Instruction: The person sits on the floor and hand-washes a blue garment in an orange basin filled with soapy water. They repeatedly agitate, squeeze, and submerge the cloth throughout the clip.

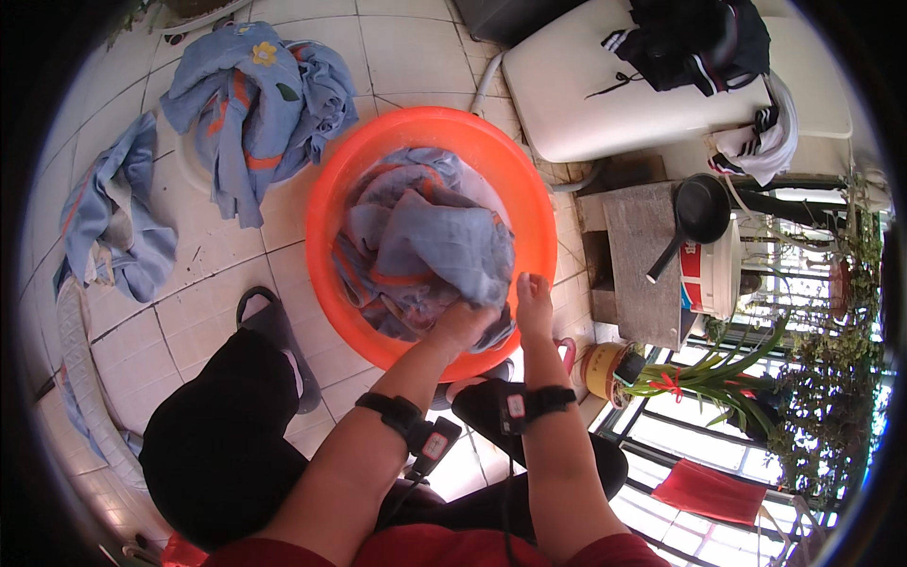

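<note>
A heap of wet blue-grey cloth (443, 234) with orange trim lies in an orange plastic basin (535, 198) on the floor before me. My left hand (468, 324) is at the near side of the heap, bent over a fold of the cloth; its fingertips are hidden in the fabric. Just to the right, my right hand (535, 301) is over the basin's right wall, with its fingers curled and bunched. No cloth shows in it, but its palm side is out of sight. Part of the fold near my hands is blurred.
More blue fabric with a yellow flower (263, 54) is piled at upper left, beside a hanging blue cloth (120, 212). Right of the basin stand a white lidded appliance (567, 92), a grey block stand (641, 283) bearing a black pan (701, 205), and a potted plant (602, 372).
</note>
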Available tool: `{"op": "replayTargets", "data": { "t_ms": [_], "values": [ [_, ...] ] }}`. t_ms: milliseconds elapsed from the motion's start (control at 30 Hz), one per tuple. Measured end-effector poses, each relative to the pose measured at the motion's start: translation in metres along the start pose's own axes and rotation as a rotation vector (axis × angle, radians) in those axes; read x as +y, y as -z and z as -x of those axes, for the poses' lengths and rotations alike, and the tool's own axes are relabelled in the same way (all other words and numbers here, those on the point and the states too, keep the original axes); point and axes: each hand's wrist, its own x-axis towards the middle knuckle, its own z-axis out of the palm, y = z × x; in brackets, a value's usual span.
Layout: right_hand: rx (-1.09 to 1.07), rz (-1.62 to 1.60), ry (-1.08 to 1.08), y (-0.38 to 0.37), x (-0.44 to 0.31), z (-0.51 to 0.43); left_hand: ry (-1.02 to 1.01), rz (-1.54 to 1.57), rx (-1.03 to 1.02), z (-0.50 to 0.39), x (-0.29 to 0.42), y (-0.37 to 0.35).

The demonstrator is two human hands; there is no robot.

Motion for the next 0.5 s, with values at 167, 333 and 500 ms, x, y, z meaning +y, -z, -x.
{"op": "replayTargets", "data": {
  "t_ms": [167,333,500],
  "values": [
    [-0.462,0.694,0.451,0.002,-0.008,0.003,0.019,-0.456,-0.408,0.017,0.019,0.027],
    [-0.270,-0.105,0.399,0.003,-0.030,0.041,0.171,1.041,0.176,0.003,0.026,0.070],
    [-0.481,0.458,0.989,-0.009,-0.039,0.084,-0.061,0.736,0.228,-0.014,0.012,0.052]
  ]
}}
